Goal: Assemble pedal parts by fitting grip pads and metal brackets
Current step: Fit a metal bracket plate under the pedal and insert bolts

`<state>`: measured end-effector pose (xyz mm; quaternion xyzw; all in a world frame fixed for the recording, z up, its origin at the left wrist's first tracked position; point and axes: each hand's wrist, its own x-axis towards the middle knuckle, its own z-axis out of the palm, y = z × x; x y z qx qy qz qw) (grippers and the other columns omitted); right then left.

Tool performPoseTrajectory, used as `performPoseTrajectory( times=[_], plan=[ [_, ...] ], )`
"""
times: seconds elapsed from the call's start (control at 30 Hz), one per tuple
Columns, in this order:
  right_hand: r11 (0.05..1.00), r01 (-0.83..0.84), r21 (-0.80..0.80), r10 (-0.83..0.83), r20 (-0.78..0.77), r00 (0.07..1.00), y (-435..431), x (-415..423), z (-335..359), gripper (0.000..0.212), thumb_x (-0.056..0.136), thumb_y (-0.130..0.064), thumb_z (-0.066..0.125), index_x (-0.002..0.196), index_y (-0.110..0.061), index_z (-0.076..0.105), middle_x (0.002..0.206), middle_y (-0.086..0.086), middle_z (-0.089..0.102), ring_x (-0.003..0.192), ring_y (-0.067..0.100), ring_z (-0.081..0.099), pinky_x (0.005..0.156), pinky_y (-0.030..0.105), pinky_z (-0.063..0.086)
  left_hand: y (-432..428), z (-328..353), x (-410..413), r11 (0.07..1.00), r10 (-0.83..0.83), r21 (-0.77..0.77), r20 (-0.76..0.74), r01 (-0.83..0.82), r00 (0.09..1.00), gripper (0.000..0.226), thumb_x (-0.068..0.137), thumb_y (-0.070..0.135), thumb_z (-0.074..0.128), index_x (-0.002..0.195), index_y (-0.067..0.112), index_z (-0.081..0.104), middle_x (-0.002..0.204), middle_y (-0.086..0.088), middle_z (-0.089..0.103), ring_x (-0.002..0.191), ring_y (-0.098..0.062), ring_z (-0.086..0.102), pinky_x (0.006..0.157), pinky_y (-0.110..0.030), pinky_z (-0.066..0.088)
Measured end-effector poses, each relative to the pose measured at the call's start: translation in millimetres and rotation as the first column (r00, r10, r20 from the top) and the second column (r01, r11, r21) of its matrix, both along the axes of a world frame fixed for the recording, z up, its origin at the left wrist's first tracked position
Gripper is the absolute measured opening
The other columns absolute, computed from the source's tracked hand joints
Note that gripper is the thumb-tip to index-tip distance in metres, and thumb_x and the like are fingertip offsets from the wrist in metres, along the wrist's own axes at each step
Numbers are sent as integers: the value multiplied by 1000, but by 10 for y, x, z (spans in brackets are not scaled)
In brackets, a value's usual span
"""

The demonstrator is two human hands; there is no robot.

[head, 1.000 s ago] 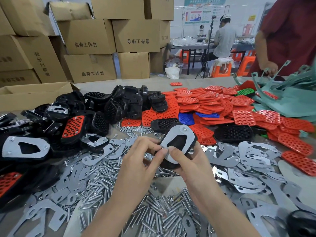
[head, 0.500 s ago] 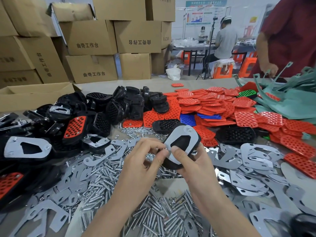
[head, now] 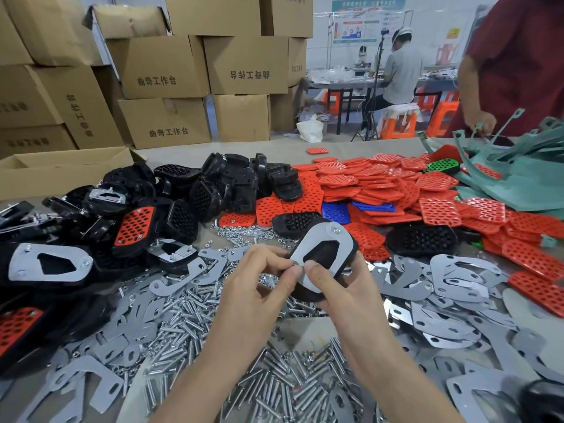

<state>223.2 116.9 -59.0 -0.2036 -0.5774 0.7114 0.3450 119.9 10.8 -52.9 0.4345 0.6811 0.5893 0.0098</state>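
Beside a carton [head: 65,167], contents unclear, left hand [head: 258,288] and right hand [head: 343,290] pinch pedal [head: 322,254].

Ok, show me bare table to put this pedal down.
Best: the bare table strip beyond the black pedals and red pads, before the boxes. A smaller patch nearest you, ringed by screws and brackets. Everywhere else is piled.

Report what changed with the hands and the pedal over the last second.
Hardly anything. The pedal tipped its far end slightly rightward, then held. Nothing was grasped or let go: the right hand still holds the pedal from below, and the left hand still pinches at the near corner of its metal bracket. The red pad pile stayed put.
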Motion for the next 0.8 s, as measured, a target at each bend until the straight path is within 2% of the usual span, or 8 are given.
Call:
performPoseTrajectory(
  times=[0.07, 0.2, 0.27, 0.33, 0.47, 0.6, 0.67, 0.8],
  plan=[
    [1000, 1, 9, -1, 2, 1000, -5, -1, 0, 28, 79, -34, 77, 104, -44, 68, 110, -3, 79, 106, 19, 74, 104, 52, 53, 1, -1, 9, 1000, 6, 2, 0, -6, 1000, 17, 86, 56, 62, 87, 39, 63, 112, 20, 62, 94, -14, 67, 68, -49, 58],
    [1000, 8, 0, -8, -2, 1000, 5, -10, -9, 29, 76, -36, 79, 103, -43, 69, 109, -3, 78, 105, 19, 75, 103, 54, 54, -3, 21, 18, 999, 28, -15, -50, -29, 998, 16, 89, 56, 60, 90, 41, 63, 113, 22, 61, 97, -10, 66, 69, -37, 57],
    [1000, 14, -10, -14, -9, 1000, 25, -14, -13, 32, 72, -40, 81, 101, -43, 70, 108, -3, 79, 104, 18, 75, 102, 56, 54, -5, 25, 13, 1000, -7, -29, -85, 5, 996, 14, 95, 51, 58, 97, 41, 67, 115, 22, 59, 102, -11, 65, 75, -32, 56],
    [1000, 15, -19, -15, -19, 1000, 41, -19, -24, 33, 72, -40, 81, 103, -43, 70, 110, -2, 79, 106, 21, 75, 102, 57, 54, -9, 27, 14, 999, -37, -45, -117, 32, 992, 22, 97, 48, 53, 105, 39, 71, 115, 23, 56, 106, -12, 63, 76, -26, 56],
    [1000, -4, -27, 3, -33, 999, 53, -23, -42, 40, 69, -44, 81, 108, -41, 70, 113, 1, 78, 109, 25, 74, 104, 58, 53, -10, 33, 24, 998, -41, -43, -110, 36, 993, 26, 97, 49, 50, 109, 38, 71, 116, 22, 55, 106, -13, 63, 72, -24, 56],
    [999, -16, -29, 15, -40, 999, 49, -25, -41, 41, 69, -44, 82, 108, -40, 71, 113, 2, 78, 108, 24, 74, 102, 58, 54, -27, 30, 23, 1000, -18, -13, -167, 16, 986, 30, 100, 52, 48, 110, 35, 70, 116, 23, 55, 108, -9, 63, 75, -14, 52],
    [999, -25, -25, 24, -39, 999, 48, -22, -40, 40, 69, -43, 82, 107, -40, 71, 112, 1, 78, 107, 23, 75, 100, 58, 55, -28, 19, 13, 1000, 1, -2, -217, -1, 976, 29, 100, 51, 50, 111, 32, 69, 115, 23, 55, 109, -7, 63, 77, -15, 53],
    [1000, -24, -12, 24, -28, 999, 33, -15, -33, 36, 69, -43, 81, 103, -40, 71, 110, 1, 79, 105, 22, 75, 100, 57, 56, -15, -5, -6, 999, 52, 18, -299, -49, 953, 31, 99, 46, 53, 105, 21, 69, 111, 19, 57, 105, -6, 64, 77, -26, 57]
  ],
)
